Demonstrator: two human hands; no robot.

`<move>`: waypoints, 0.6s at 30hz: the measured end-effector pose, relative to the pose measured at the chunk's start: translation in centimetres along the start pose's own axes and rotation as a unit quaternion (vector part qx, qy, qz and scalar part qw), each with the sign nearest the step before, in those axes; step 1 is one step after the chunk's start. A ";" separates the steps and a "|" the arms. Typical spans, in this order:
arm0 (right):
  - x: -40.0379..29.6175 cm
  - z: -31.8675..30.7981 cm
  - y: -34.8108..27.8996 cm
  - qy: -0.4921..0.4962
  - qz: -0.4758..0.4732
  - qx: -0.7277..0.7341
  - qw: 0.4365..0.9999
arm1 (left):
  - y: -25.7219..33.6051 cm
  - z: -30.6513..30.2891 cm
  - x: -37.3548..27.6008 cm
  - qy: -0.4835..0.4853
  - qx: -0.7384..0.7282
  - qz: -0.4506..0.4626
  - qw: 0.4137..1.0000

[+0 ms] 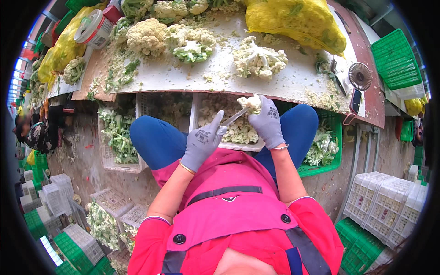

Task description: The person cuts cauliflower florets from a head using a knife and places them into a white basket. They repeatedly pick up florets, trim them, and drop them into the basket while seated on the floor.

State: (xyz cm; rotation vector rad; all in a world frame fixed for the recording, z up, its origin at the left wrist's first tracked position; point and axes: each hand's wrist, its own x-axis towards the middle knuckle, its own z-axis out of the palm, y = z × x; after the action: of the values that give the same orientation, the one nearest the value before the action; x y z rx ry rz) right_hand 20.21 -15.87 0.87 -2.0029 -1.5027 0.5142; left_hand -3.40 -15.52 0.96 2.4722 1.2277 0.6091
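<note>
My left hand [205, 140], in a grey work glove, grips a knife [235, 117] whose blade points up and to the right. In my gloved right hand [266, 118] is a pale cauliflower floret [252, 103], and the blade's tip meets its lower side. Both hands are above my lap, just off the table's near edge. Below them, between my knees, a white plastic crate [227, 147] contains cut florets [240, 133]. On the white tabletop [154, 80] ahead sits a partly cut cauliflower head [260, 58], stem side showing. Two more heads, one whole [146, 36] and one trimmed [192, 43], lie to its left.
A yellow mesh sack [295, 24] occupies the table's far right. Nearer the right end are a small fan [360, 76], a phone [356, 101] and another knife [340, 85]. Crates of leaves and stalks flank my legs, left [118, 137] and right [321, 147]. A person [41, 129] sits at far left.
</note>
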 end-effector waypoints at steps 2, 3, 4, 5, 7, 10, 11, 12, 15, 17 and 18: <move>-0.5 0.2 -0.1 0.007 -0.012 -0.019 1.000 | 0.1 -0.1 0.3 -0.040 0.035 -0.019 0.998; -0.5 -0.1 -0.3 0.019 -0.022 -0.013 0.999 | 0.3 -0.2 0.4 -0.060 0.051 -0.028 0.996; -0.6 -0.6 -0.4 0.031 -0.033 -0.008 0.999 | 0.3 -0.4 0.4 -0.062 0.050 -0.024 0.997; -0.6 -0.8 -0.4 0.043 -0.043 -0.002 0.998 | 0.3 -0.6 0.4 -0.064 0.049 -0.021 0.997; -0.7 -0.9 0.3 0.023 -0.062 -0.028 0.997 | 0.0 -0.5 0.2 -0.052 0.040 -0.005 0.998; -0.5 -0.4 1.6 0.005 -0.076 -0.032 0.997 | -0.3 -0.2 -0.1 -0.041 0.027 0.015 0.999; -0.5 -0.3 1.9 0.000 -0.078 -0.028 0.997 | -0.3 -0.4 -0.2 -0.056 0.030 0.010 0.998; -0.5 -0.1 1.9 0.008 -0.082 -0.037 0.996 | -0.2 -0.6 -0.2 -0.071 0.032 0.004 0.997; -0.6 0.4 1.9 0.016 -0.096 -0.067 0.993 | -0.1 -0.8 -0.5 -0.066 0.033 0.010 0.997; -0.7 0.9 2.1 0.003 -0.106 -0.090 0.990 | 0.0 -0.4 -0.3 -0.045 0.028 0.021 0.998; -0.7 0.8 1.6 -0.002 -0.093 -0.117 0.989 | 0.0 -0.3 -0.3 -0.034 0.026 0.026 0.999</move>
State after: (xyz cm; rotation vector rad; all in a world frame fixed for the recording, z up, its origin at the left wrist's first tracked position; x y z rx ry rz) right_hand 20.61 -16.71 -0.81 -2.0051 -1.8013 0.2742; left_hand -3.67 -15.77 1.13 2.5528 1.1730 0.5073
